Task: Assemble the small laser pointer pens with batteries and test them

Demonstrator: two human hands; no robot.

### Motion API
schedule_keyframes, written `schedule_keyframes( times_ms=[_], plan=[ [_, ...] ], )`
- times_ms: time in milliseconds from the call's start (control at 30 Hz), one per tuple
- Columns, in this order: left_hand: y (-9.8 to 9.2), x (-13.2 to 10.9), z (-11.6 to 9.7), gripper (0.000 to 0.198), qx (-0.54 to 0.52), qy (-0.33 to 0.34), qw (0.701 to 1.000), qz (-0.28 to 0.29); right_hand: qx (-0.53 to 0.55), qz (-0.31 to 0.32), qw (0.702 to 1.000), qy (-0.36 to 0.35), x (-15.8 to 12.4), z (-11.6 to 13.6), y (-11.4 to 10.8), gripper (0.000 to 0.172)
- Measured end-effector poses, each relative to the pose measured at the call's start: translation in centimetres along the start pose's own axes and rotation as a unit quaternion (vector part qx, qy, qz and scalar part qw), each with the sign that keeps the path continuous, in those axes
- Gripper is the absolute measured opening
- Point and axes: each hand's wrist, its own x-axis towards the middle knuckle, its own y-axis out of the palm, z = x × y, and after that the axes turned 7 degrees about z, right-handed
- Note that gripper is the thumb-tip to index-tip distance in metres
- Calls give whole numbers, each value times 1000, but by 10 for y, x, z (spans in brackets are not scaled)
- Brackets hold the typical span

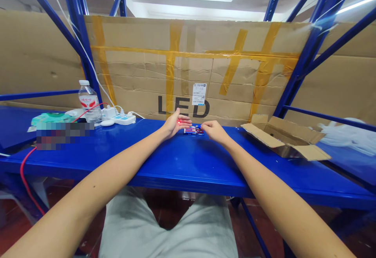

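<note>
My left hand (176, 124) is held upright just above the blue table, fingers stretched out and palm turned to the right. A bright red spot of light shines on that palm. Across from it, my right hand (214, 131) has its fingers pinched on a small dark thing, mostly hidden, that looks like a laser pointer (199, 127) aimed at the left palm. Between the hands, several slim, shiny pen-shaped pieces (192, 131) in silver, red and dark colours lie side by side on the table (182, 160).
An open cardboard box (282, 132) stands to the right. On the left are a water bottle (89, 103), a white power strip (125, 119), a green tissue pack (51, 120) and a red cable (25, 171). A large cardboard sheet (132, 77) backs the table between blue posts.
</note>
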Motion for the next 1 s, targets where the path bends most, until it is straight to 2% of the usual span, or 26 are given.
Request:
schedule_keyframes(
  times_ms=[133,267,433,567,733,900,1000],
  plan=[
    [1,-1,-1,66,2,-4,1000,1,-22,15,1000,1,2,-4,0,26],
    [0,0,0,67,10,-4,1000,7,-36,-19,999,-25,4,-6,0,27],
    [-2,1,0,66,5,-10,1000,12,-45,-23,998,-35,4,-5,-2,28],
    [-1,0,0,67,10,-13,1000,8,-31,-63,997,-41,4,-4,-2,28],
    [1,-1,-1,67,18,-8,1000,2,-49,-45,997,-40,2,-2,-2,27],
    [1,-1,0,66,15,-11,1000,4,-43,-81,994,-60,3,-1,-1,28],
    [0,0,0,65,11,-10,1000,10,-77,-42,995,-51,2,-4,0,25]
  ],
)
